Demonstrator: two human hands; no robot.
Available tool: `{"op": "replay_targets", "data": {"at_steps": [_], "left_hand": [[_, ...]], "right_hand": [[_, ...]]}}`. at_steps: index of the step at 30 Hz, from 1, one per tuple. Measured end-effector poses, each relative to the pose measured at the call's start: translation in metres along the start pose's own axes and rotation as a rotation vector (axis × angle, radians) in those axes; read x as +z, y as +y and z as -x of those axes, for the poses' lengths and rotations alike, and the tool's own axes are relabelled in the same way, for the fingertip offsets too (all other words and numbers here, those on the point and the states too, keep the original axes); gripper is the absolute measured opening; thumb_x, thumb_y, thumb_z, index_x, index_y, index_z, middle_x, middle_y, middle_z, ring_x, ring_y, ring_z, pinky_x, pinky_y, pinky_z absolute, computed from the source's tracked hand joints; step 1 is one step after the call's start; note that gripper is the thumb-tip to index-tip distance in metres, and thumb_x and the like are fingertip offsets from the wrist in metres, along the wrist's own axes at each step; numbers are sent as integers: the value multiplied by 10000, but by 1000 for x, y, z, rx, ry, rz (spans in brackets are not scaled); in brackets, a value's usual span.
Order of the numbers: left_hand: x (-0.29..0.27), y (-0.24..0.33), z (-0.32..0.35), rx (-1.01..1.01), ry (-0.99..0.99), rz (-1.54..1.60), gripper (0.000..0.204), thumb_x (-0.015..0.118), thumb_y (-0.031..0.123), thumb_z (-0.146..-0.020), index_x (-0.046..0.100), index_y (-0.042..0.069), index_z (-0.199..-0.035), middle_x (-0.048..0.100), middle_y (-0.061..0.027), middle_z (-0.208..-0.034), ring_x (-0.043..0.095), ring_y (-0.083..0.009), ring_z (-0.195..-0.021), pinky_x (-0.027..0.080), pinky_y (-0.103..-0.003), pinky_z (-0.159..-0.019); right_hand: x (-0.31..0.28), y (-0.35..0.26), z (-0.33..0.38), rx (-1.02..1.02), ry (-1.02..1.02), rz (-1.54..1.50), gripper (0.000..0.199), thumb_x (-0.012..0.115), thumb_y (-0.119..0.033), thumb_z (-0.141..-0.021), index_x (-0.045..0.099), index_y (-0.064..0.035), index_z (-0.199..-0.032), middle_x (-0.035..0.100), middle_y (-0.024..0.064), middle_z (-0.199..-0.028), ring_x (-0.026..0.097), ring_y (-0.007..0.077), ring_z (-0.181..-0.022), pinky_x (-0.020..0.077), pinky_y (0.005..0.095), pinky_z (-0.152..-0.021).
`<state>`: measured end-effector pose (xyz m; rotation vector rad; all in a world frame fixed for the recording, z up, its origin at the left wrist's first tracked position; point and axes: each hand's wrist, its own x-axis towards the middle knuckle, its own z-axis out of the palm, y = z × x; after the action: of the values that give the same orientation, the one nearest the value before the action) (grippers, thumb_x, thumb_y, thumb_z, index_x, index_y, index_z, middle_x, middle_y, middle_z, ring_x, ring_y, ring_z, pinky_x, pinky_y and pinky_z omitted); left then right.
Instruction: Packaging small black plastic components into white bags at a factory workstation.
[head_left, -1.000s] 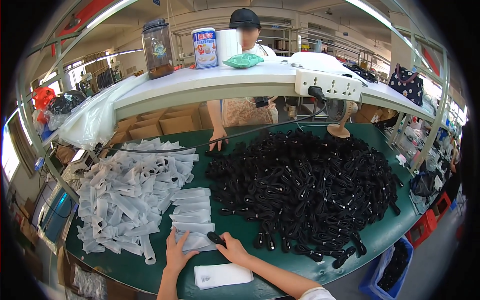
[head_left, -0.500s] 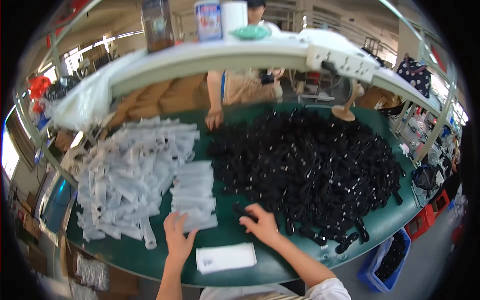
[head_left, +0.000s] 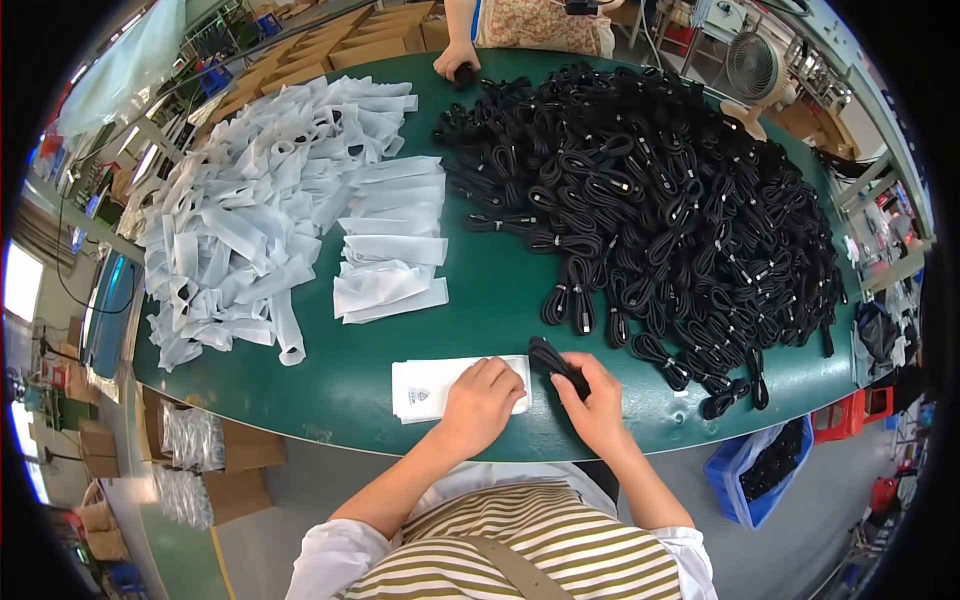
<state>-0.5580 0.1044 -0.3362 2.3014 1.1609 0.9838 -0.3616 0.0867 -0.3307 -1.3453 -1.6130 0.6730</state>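
My right hand holds a coiled black cable, its bundle tilted between thumb and fingers just right of a stack of flat white slips. Over the right end of that stack lies my left hand, fingers bent and pressed together at the edge of the white slips. Whether it has lifted a single slip is hidden. Beyond my hands, several translucent white sleeves lie in an overlapping row. A large heap of coiled black cables spreads over the right of the green table.
A loose pile of translucent sleeves covers the table's left. Across the table, another person's hand holds something black. A fan stands at the back right. A blue bin with black contents sits on the floor near red stools.
The view has tilted down. My left hand has moved from the sleeve row onto the white slips. My right hand has brought the black cable close to the stack.
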Motion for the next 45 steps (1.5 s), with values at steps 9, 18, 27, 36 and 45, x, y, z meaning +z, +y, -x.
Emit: {"op": "replay_targets", "data": {"at_steps": [9,18,27,36,45], "left_hand": [[-6,7,7,-255,96,232,133,708,-24,-795,605,17,-870,570,-105,-845,591,-281,-717,487,-363,-629],[-8,-6,6,-165,47,99,91,668,-47,-843,597,5,-865,591,-94,-874,598,-229,-711,489,-328,-613],[-21,3,7,-131,46,330,183,702,-57,-766,608,25,-900,613,-101,-951,570,-283,-787,488,-352,-695],[-40,12,-13,118,64,171,225,719,-56,-727,597,42,-888,591,-106,-1087,542,-310,-1011,476,-380,-836],[-93,-6,-25,-337,491,940,118,549,107,-960,475,55,-885,629,-153,-1047,643,-250,-937,529,-410,-817]], "right_hand": [[-5,0,17,-297,20,277,361,763,-25,-724,671,-61,-1072,655,92,-912,643,284,-783,504,377,-671],[-8,-9,13,-365,-15,380,372,745,-29,-722,686,-91,-1083,645,63,-931,603,257,-773,457,384,-669],[-19,-22,10,-231,-300,214,252,715,-51,-794,705,-104,-1039,628,68,-915,579,257,-760,447,360,-651],[0,-24,3,-208,-186,39,289,696,2,-833,660,-53,-1114,574,149,-1118,588,229,-857,494,312,-678],[13,-49,-32,-331,64,-171,417,734,-29,-797,609,-43,-1195,532,200,-1167,565,279,-895,486,359,-750]]}}
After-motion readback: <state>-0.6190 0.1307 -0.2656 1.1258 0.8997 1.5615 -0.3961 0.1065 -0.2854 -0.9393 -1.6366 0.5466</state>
